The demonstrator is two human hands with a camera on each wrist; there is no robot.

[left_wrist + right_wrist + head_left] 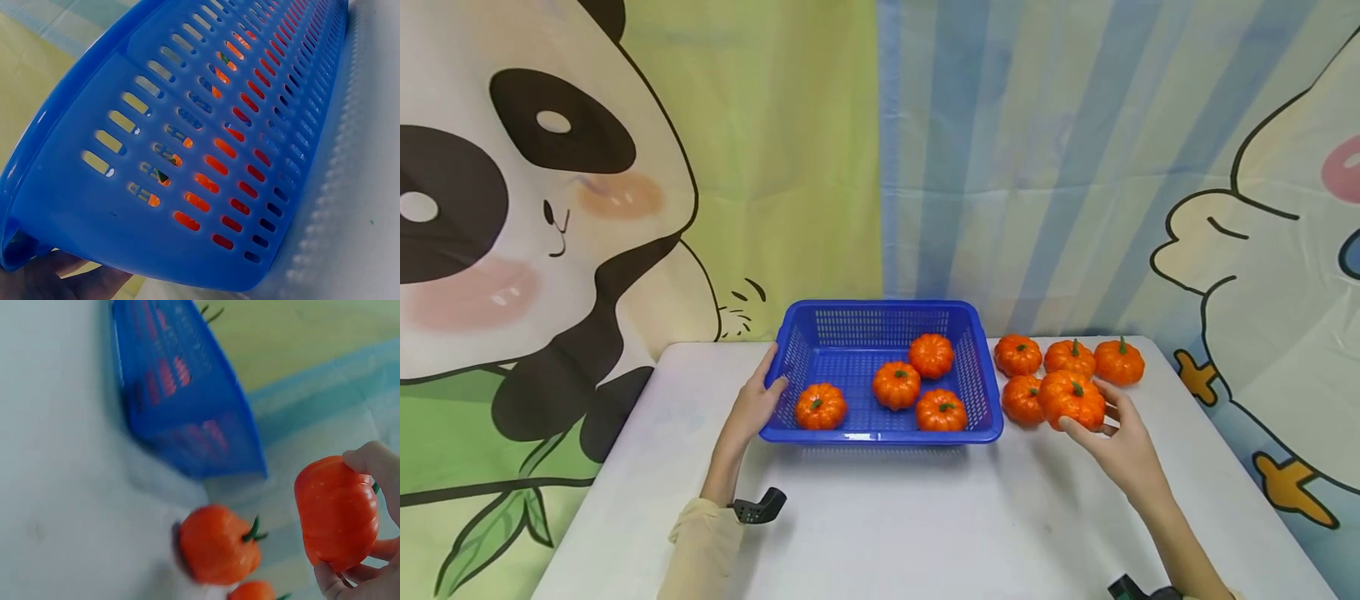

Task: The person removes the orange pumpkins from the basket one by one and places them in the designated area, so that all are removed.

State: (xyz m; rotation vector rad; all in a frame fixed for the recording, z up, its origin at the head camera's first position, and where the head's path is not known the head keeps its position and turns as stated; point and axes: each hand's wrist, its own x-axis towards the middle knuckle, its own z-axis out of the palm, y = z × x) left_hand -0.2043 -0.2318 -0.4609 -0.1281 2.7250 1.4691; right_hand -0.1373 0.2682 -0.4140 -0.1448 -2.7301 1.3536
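In the head view a blue plastic basket [857, 437] with slotted walls stands on the table, several small orange pumpkins inside, one of them a pumpkin [821, 407] at its near left. My left hand [756, 403] rests at the basket's left rim, its thumb over the edge; in the left wrist view its fingers [100, 282] show beneath the rim. My right hand [1122, 442] grips an orange pumpkin [1072, 399] between thumb and fingers, right of the basket. The right wrist view shows that held pumpkin [336, 512] raised off the table.
Right of the basket several more pumpkins sit on the white table [880, 525], among them a pumpkin [1018, 356] close to the basket wall and a pumpkin [1119, 362] at the far right. Behind the table hangs a printed cloth [775, 150] with cartoon animals.
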